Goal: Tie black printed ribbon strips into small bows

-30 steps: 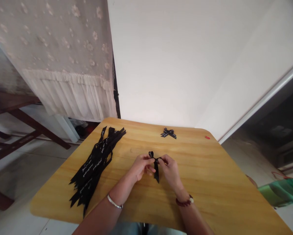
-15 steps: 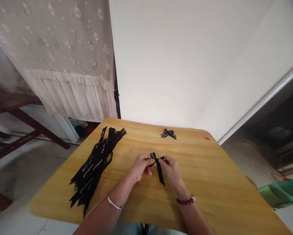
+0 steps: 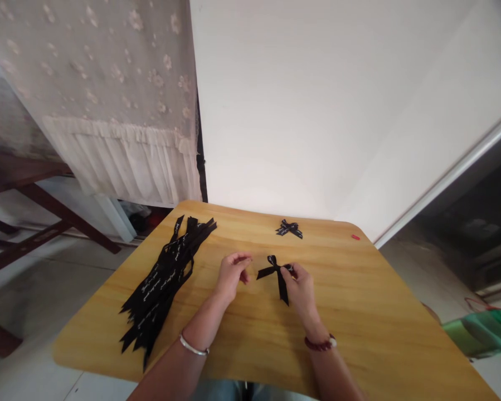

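Note:
My right hand (image 3: 299, 284) pinches one loop of a black ribbon bow (image 3: 276, 268) between thumb and fingers, above the middle of the table. The bow's other loop points up; one tail hangs toward me and the other sticks out to the left. Left of the bow, apart from it, my left hand (image 3: 232, 272) has its fingers loosely bent, with a gap between thumb and fingers and nothing seen in them. Many flat black ribbons (image 3: 166, 281) with white lettering lie in a pile on the left. Another black bow (image 3: 290, 229) rests near the far edge.
The wooden table (image 3: 350, 312) has rounded corners and meets a white panel (image 3: 283, 111) at the back. A small red piece (image 3: 355, 237) lies at the far right. A green bag (image 3: 482, 332) is beyond the right edge, a dark wooden frame (image 3: 66, 216) to the left.
My left hand has let go of the bow and moved left. My right hand has kept hold and shifted the bow slightly to the right, its left tail now in sight.

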Motion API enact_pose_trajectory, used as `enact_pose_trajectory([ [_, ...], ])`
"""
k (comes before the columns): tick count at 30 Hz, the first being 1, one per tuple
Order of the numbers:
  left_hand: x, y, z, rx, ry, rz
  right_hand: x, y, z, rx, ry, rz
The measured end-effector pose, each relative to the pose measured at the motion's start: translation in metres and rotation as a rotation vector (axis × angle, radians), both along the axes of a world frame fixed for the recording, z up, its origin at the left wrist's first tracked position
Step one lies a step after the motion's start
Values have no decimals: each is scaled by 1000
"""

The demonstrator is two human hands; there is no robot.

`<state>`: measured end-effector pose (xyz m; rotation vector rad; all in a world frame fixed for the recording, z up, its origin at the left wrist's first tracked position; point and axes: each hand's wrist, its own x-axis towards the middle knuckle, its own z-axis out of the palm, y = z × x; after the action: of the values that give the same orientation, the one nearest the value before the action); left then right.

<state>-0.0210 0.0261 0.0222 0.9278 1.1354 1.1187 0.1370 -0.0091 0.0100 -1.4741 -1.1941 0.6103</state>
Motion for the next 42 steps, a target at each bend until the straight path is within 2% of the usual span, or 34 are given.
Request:
enact_pose_trajectory([
  [2,1,0,2,8,-100,-30,-2,0,-1,-17,-25,30],
  [4,3,-1,1,-31,-180,-128,-6,-2,-2,-23,-40,78],
  [7,10,-5,-4,-97,-234,-269,-11,-4,-1,-20,-74,153],
  [9,14,-7,-7,-108,-249,-308,-14,-5,-1,-11,-112,182],
  [17,17,-9,-13,-142,-288,-305,-19,-7,-1,25,-205,170],
  [28,14,-6,-9,-199,-349,-180,-9,-5,4,15,18,162],
  [42,17,-10,-10,-77,-193,-296,-6,-3,1,-19,-94,197],
])
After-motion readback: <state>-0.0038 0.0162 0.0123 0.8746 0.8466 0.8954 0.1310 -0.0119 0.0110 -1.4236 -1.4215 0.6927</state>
